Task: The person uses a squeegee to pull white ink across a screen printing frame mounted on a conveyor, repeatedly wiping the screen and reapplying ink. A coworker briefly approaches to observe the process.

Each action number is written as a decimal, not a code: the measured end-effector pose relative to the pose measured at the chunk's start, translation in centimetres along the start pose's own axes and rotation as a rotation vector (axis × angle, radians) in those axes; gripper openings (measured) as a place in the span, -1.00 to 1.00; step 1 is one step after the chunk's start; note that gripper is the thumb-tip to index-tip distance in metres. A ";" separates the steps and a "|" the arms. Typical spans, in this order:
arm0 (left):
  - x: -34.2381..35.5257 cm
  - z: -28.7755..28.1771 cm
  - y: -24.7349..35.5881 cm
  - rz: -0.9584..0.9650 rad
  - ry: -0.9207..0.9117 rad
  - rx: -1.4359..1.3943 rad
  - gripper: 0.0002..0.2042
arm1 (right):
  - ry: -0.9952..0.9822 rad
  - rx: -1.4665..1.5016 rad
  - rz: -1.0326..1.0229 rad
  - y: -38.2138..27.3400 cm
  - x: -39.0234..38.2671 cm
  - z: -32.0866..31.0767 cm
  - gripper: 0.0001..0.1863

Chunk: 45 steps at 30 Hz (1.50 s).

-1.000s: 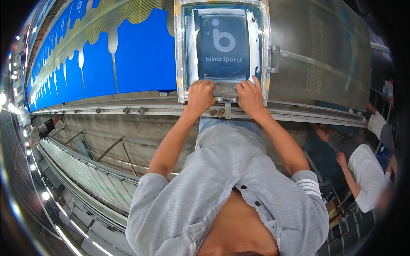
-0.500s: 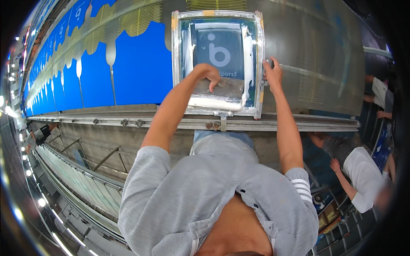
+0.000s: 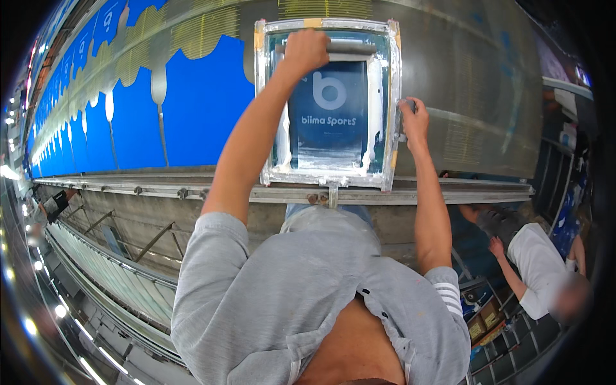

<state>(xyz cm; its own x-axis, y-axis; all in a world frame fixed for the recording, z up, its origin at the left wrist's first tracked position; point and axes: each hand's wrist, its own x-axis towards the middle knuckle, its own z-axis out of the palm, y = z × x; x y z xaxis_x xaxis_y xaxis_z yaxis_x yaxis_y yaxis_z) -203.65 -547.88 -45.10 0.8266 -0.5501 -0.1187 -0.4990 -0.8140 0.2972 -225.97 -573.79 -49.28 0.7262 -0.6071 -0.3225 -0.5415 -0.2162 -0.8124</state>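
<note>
A silk-screen printing frame point(image 3: 394, 70) with metal edges lies flat before me. Its dark mesh point(image 3: 330, 140) carries a pale round emblem and lettering. White ink point(image 3: 375, 109) lines the mesh's sides, with streaks at the near end. At the far end, my left hand point(image 3: 308, 50) is closed around a grey squeegee point(image 3: 353, 48) that lies crosswise inside the frame; the hand hides the squeegee's left part. Beside the frame's right edge, my right hand point(image 3: 416, 120) has its fingers curled on a small dark handle point(image 3: 409, 102).
Blue fabric pieces point(image 3: 205, 109) lie in a row on the long table to the left. Grey table surface point(image 3: 475, 96) continues to the right. A metal rail point(image 3: 244, 194) runs along the near edge. Another person point(image 3: 542, 263) is at the lower right.
My left hand has moved the squeegee from the near part of the screen to its far end, uncovering the lettering. My right hand stays at the frame's right side, its fingers now more curled.
</note>
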 end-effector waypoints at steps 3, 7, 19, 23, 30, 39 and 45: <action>-10.6 4.5 2.6 0.048 0.206 -0.113 -0.75 | 0.007 -0.104 -0.004 -0.3 0.4 0.1 -0.56; -24.9 8.3 8.2 0.101 0.412 -0.199 -0.66 | 0.113 -0.122 -0.114 -0.9 0.3 0.3 -0.55; -32.5 4.3 3.4 0.042 0.306 -0.257 -0.53 | 0.162 0.050 -0.324 -5.2 -3.7 6.1 -0.76; -35.2 2.7 -7.8 0.058 0.259 -0.228 -0.60 | 0.233 -0.014 -0.532 -4.6 -6.6 17.8 -0.83; -39.1 -1.3 -18.8 -0.024 0.022 -0.091 -0.58 | 0.156 0.107 -0.276 -9.3 -14.5 29.2 -0.78; -38.3 -1.6 -21.3 0.018 0.041 -0.029 -0.75 | 0.187 0.033 -0.217 -8.8 -14.4 31.0 -0.76; -37.2 -0.9 -21.6 0.006 0.009 -0.069 -0.74 | 0.312 -0.068 -0.172 -6.0 -13.2 30.8 -0.62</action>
<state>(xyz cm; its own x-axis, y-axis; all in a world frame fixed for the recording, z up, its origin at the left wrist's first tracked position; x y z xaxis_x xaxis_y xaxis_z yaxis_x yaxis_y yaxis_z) -223.40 -509.71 -46.29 0.8261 -0.5530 -0.1087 -0.4850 -0.7958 0.3627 -219.22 -540.96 -55.07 0.6508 -0.7592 -0.0116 -0.4572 -0.3796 -0.8042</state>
